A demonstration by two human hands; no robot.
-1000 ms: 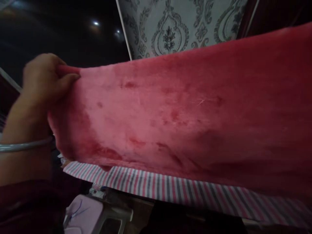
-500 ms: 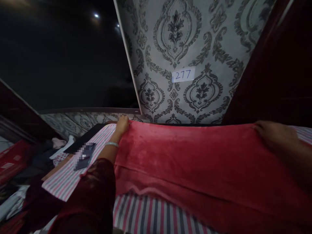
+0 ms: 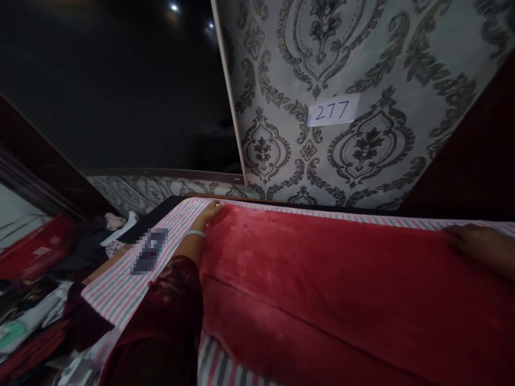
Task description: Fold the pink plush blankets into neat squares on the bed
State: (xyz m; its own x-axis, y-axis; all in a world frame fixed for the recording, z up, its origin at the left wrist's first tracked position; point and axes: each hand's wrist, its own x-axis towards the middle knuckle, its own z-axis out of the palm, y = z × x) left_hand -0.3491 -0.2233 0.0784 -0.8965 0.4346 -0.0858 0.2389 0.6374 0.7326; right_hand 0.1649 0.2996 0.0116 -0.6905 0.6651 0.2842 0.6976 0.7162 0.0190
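Observation:
A plush red cloth [image 3: 306, 268] lies spread over a striped sheet [image 3: 120, 284], with a long fold line running across its near part. At the cloth's far left corner, my left hand [image 3: 209, 213], with a bracelet on the wrist, has its fingers closed on the edge. My right hand [image 3: 483, 246] is at the far right edge of the same cloth, fingers bent over it; they look dark and a little blurred. To the left of my left forearm, a dark flat object [image 3: 151, 252], partly pixelated, rests on the striped sheet.
A large dark screen [image 3: 120, 91] hangs at the upper left. Patterned wallpaper [image 3: 273, 123] behind bears a paper label [image 3: 333, 110] reading 277. Piled clothes [image 3: 36, 316] and a red box [image 3: 36, 246] are at the lower left. A dark panel [image 3: 470, 171] stands at right.
The red cloth's far edge has come down and nearer to me, so a strip of striped sheet shows behind it. Both hands moved with it. The view has shifted left.

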